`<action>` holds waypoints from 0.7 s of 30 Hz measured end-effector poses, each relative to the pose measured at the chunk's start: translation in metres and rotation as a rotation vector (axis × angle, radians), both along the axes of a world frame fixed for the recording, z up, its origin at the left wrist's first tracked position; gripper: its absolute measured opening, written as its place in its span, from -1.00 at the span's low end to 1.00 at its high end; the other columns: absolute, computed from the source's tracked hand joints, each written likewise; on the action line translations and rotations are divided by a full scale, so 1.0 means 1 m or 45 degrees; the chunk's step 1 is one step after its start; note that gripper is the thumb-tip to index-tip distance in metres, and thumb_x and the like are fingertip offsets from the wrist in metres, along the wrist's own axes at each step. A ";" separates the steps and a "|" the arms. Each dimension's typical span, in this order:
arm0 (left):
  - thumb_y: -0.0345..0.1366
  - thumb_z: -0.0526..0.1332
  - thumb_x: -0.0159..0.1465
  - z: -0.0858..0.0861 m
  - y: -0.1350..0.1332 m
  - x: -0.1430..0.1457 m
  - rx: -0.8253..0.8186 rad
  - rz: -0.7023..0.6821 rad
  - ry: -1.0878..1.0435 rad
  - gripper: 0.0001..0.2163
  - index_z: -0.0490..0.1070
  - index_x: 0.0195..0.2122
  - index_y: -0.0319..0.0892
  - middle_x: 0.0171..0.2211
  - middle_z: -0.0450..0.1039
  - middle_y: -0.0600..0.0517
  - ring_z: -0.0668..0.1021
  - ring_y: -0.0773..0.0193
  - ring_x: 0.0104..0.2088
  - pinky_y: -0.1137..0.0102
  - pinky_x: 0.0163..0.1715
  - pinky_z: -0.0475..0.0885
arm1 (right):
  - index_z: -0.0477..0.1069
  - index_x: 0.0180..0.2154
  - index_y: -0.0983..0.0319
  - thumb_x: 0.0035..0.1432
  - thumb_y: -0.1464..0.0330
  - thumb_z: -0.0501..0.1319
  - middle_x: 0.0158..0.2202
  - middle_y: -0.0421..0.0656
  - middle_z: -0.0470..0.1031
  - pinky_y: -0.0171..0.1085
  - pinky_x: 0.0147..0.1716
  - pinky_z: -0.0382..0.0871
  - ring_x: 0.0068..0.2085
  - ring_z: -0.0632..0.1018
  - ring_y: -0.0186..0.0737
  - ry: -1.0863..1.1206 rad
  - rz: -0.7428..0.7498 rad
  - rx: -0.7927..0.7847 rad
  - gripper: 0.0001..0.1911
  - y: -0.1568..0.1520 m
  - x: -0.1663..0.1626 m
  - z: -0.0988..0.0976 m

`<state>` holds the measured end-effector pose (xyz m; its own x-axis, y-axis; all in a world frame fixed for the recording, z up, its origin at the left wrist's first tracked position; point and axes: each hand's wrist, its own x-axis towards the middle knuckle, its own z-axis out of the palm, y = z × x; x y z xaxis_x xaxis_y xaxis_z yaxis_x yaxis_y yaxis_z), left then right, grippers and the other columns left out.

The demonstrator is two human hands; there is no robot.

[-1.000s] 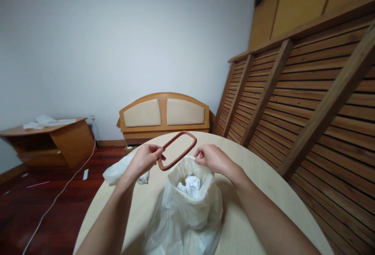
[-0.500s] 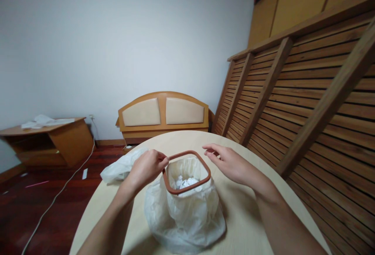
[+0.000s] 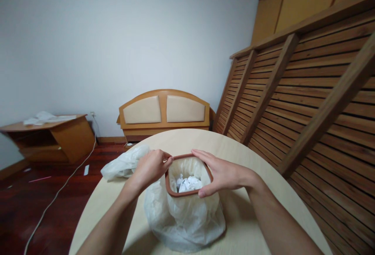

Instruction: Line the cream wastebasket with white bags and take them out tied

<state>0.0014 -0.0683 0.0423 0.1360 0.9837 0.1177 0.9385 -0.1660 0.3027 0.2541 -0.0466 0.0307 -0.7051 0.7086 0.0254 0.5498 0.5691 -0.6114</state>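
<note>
Head view, clock taken from the bin's mouth as pictured. Trash bin, draped in a translucent whitish liner bag, stands upright near middle of round bench, mouth up. Brown rim ring lies around the mouth, over the liner; can't tell if fully seated. Crumpled white paper inside bin. Loose liner spreads on bench from 6 to 8 o'clock.

Left hand at 10 o'clock: fingers narrow, thumb and index pinched on ring's corner. Right hand between 2 and 3: fingers wide, fingertips on ring about 12, thumb on ring about 4, palm facing bin.

Pale plastic bag on bench between 9 and 10, partly behind left hand. Padded headboard at 11, beyond bench, near wall. Low wooden cabinet between 9 and 10, white sheets on top. White cable along dark red floor at 9. Slatted wood panel leans at 2.
</note>
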 end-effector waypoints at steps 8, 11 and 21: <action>-0.16 0.08 0.37 -0.008 0.003 0.006 0.023 0.018 0.030 -0.67 0.64 -0.31 -0.09 -0.40 0.65 -0.09 0.63 0.11 -0.37 0.39 -0.44 0.23 | -0.07 0.43 0.40 -0.25 -0.07 0.52 0.47 0.22 -0.11 0.13 0.43 -0.16 0.45 -0.01 0.24 -0.019 -0.007 0.009 0.40 -0.001 0.001 0.002; -0.16 0.08 0.36 -0.009 0.003 0.007 0.026 0.028 0.026 -0.68 0.64 -0.30 -0.08 -0.39 0.65 -0.09 0.63 0.13 -0.38 0.40 -0.46 0.21 | -0.06 0.43 0.37 -0.25 -0.06 0.53 0.46 0.21 -0.09 0.14 0.42 -0.15 0.45 0.01 0.24 0.014 0.014 0.010 0.38 0.001 0.003 -0.001; -0.16 0.04 0.40 -0.011 0.003 0.008 0.040 0.028 0.109 -0.65 0.59 -0.36 -0.11 -0.43 0.62 -0.06 0.59 0.18 -0.46 0.40 -0.50 0.14 | -0.07 0.44 0.32 -0.23 -0.08 0.52 0.47 0.18 -0.08 0.14 0.42 -0.14 0.45 0.02 0.22 0.056 0.054 0.035 0.37 0.005 0.003 -0.007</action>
